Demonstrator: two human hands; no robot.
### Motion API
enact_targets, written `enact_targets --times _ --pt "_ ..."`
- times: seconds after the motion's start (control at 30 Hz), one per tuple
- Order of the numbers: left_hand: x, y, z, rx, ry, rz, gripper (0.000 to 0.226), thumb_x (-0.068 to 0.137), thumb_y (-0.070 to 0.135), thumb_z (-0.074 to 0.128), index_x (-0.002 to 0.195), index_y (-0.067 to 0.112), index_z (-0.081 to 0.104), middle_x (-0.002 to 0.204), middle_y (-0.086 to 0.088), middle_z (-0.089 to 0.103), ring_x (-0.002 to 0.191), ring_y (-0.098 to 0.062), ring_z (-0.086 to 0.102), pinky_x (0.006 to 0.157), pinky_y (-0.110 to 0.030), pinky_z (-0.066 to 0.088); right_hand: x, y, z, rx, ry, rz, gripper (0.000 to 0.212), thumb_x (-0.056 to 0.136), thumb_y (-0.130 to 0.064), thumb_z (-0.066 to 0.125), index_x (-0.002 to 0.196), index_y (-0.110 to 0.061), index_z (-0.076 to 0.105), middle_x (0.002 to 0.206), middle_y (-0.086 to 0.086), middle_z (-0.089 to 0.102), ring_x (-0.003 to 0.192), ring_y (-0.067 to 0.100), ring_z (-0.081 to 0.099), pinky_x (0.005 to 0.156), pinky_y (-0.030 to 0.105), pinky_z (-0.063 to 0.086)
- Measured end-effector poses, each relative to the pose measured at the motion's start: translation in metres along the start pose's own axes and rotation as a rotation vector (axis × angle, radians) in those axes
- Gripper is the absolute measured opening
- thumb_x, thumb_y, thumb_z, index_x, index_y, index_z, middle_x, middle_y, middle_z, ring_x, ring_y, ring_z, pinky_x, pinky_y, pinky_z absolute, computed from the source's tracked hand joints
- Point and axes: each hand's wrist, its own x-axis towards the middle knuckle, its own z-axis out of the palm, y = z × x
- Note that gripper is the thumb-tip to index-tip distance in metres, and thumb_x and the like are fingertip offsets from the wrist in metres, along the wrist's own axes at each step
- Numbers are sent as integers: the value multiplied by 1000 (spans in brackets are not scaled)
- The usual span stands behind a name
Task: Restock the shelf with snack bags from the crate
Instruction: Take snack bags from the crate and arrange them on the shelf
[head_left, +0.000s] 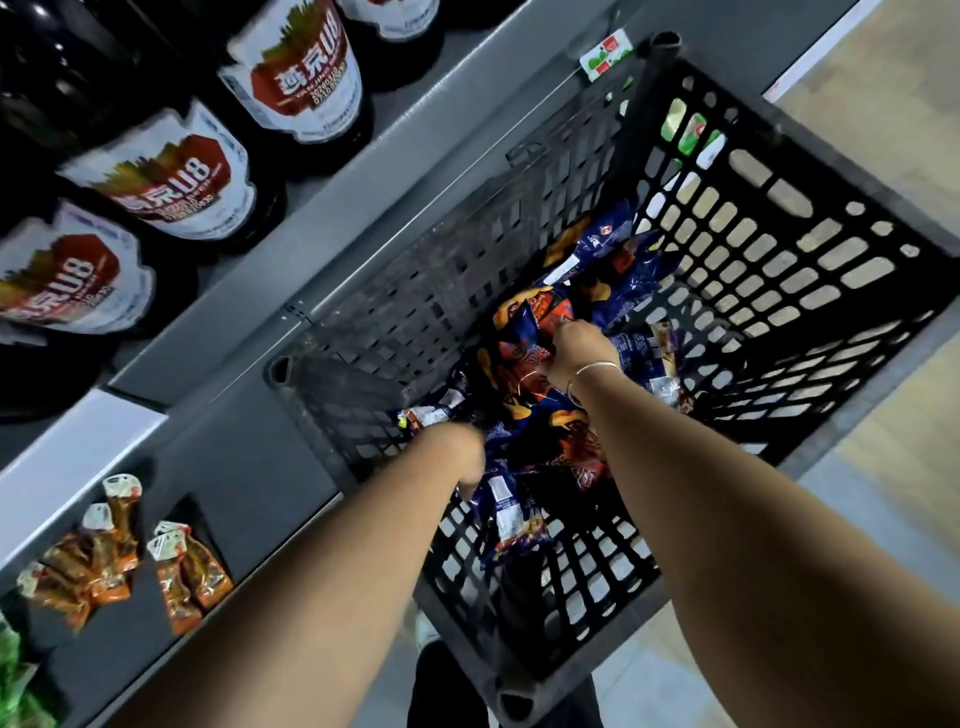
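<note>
Seen from above, both hands reach into a black crate (753, 249) beside the shelf (249, 467). The right hand (574, 351) pinches a blue-and-orange snack bag (524, 332) atop the pile, likely to lift it. The left hand (467, 457) is buried among bags; its grip cannot be told.

crate (769, 270): black, lattice of slots | snack bags (597, 270): dark blue with orange and red print | shelf (249, 467): grey | bottles (171, 176): dark, white-and-red labels | shelf packets (104, 561): orange-brown, white tops | bracelet (592, 370): silver | floor (883, 467): pale beige
</note>
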Motion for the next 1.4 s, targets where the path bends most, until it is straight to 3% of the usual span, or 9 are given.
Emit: enact_targets --times 0.17,0.27,0.33,0.5,0.7,0.87,0.97,1.03,1.4 --pt "-1 0 -2 -390 18 81 39 91 20 51 125 0 52 116 -18 64 84 -28 64 75 -33 52 0 10 -9 29 -12 -15 36 84 -21 65 113 -3 53 115 15 58 100 32 58 74 35 49" --pt "4 2 -2 -731 49 151 31 95 1 38 120 3 57 116 -16 62 96 -29 64 68 -26 50 0 16 -17 43 -25 -23 37 84 -19 64 117 -6 52 116 13 57 99 31 58 75 35 50" --pt "8 4 0 -813 16 236 44 90 -14 40 123 10 58 128 -10 56 105 -27 62 78 -27 51 1 19 -20 28 -21 -38 33 85 -18 64 113 -6 53 112 12 58 94 29 58 70 33 48" --pt "6 7 2 -516 74 364 65 76 -2 71 132 25 51 135 -2 52 118 -22 55 97 -26 46 2 24 -26 20 -7 -54 28 83 -20 65 105 -8 54 107 11 58 84 26 53 65 32 45" --pt "8 10 2 -289 137 333 61 75 23 77 131 21 53 143 -4 46 126 -24 48 106 -32 39 1 27 -36 -22 -22 -105 29 84 -22 66 104 -4 55 99 10 57 80 24 51 62 29 40" --pt "-18 3 -11 -277 289 345 45 82 38 68 120 14 62 117 -8 65 108 -25 59 82 -23 40 -12 25 -62 5 9 -141 23 86 -22 63 97 -6 52 92 7 49 82 25 51 64 29 39" --pt "-45 -10 -27 -354 393 392 22 84 37 66 83 15 67 84 -7 66 84 -24 61 70 -28 39 -25 21 -93 28 51 -149 21 86 -24 63 87 -11 46 86 5 50 81 25 53 63 29 37" --pt "-73 -21 -39 -428 461 393 33 83 37 66 63 16 53 65 -3 53 66 -19 53 61 -29 35 -42 17 -123 23 108 -174 20 85 -23 63 85 -12 46 83 4 50 79 23 51 63 28 35" --pt "-261 -45 -98 -782 668 469 27 92 23 58 67 14 49 50 1 45 32 -2 45 41 -18 40 -172 12 -331 29 452 -266 16 82 -20 64 77 -14 49 83 18 57 83 32 58 64 28 32"
